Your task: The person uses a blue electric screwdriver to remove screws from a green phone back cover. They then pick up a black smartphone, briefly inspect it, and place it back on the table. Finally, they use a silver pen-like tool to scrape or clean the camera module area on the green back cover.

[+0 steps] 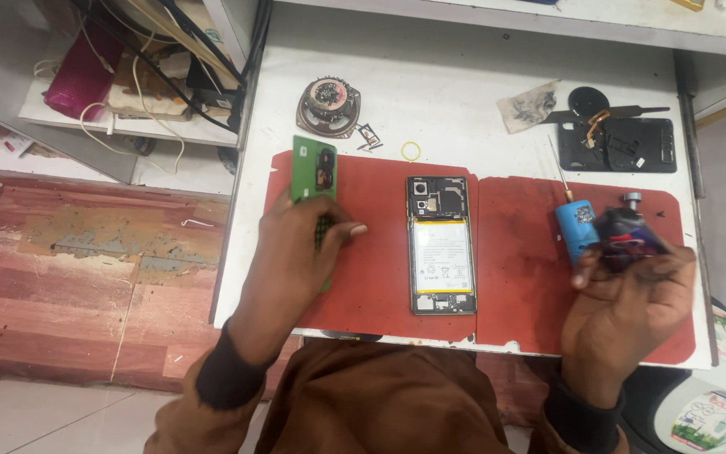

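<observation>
Now L hand (296, 244) clamped on green back cover (313, 172); R hand (632, 290) grips blue screwdriver (576, 225).

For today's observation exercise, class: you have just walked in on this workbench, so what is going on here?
A person sits at a white table covered with a red mat. Their left hand holds a green phone back cover at the mat's left edge. Their right hand has a grip on a blue-handled screwdriver, tip pointing up and away, together with a dark object I cannot identify. Between the hands an opened phone lies flat, its battery exposed. A small speaker and a yellow ring lie further back.
</observation>
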